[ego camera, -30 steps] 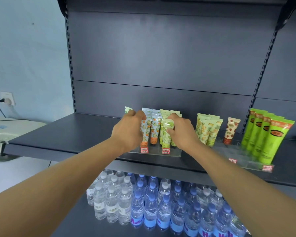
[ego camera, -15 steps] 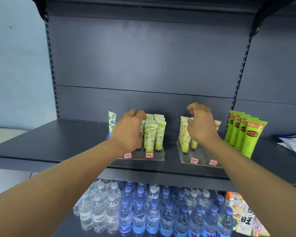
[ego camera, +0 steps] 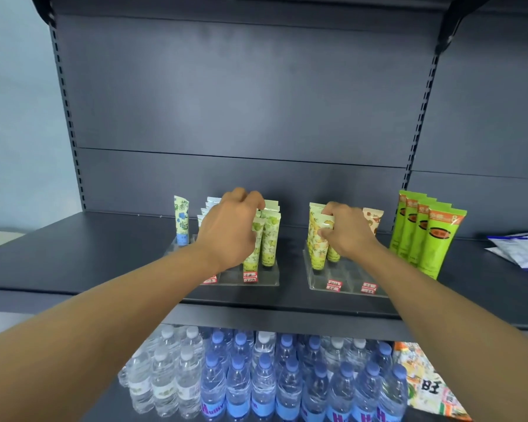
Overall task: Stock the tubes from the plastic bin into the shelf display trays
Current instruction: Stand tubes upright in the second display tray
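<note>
Nearest, on the lower shelf, stand rows of water bottles (ego camera: 256, 382) with a snack bag (ego camera: 430, 388) at their right. Above, on the dark shelf (ego camera: 73, 254), two clear display trays hold upright tubes. The left hand (ego camera: 229, 229) curls over the green tubes (ego camera: 269, 236) in the left tray (ego camera: 265, 277), fingers gripping their tops. The right hand (ego camera: 348, 229) pinches a yellow tube (ego camera: 317, 239) in the right tray (ego camera: 317, 280). Farther right stand tall green tubes (ego camera: 430, 236); a blue-patterned tube (ego camera: 181, 220) stands alone at the left.
</note>
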The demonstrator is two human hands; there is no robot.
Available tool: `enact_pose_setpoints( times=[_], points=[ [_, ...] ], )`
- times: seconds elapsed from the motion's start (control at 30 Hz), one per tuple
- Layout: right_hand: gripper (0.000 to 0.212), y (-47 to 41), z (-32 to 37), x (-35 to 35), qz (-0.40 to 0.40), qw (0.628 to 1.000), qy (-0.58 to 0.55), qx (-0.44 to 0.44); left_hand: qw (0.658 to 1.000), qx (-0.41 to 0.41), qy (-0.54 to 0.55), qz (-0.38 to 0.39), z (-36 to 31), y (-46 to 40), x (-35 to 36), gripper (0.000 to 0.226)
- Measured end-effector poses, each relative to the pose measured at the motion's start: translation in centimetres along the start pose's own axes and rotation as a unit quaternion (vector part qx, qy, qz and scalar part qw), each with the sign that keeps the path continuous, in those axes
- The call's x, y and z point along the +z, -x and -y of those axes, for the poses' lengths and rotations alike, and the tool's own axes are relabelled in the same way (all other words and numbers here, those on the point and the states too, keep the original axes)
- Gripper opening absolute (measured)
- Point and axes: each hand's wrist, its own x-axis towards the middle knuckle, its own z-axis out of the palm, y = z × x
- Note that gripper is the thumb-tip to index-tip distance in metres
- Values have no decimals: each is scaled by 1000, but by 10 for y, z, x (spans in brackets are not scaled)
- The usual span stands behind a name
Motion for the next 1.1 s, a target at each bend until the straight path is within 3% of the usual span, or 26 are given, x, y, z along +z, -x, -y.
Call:
enact_pose_setpoints(
  times=[0.57,0.77,0.93,1.1],
  points=[
    [46,4,1,-4,12,1000,-11,3,1000,2,0,3,-7,6,-4,48],
    [59,29,4,-27,-29,998,-1,-59,1000,1,24,11,-18,22,-13,48],
    [42,89,12,-25,-15,989,-53,-135,995,-14,96,32,-30,61,-7,42],
    [31,169,-1,24,59,981,-104,-152,984,-41,147,89,-32,134,35,36]
  ],
)
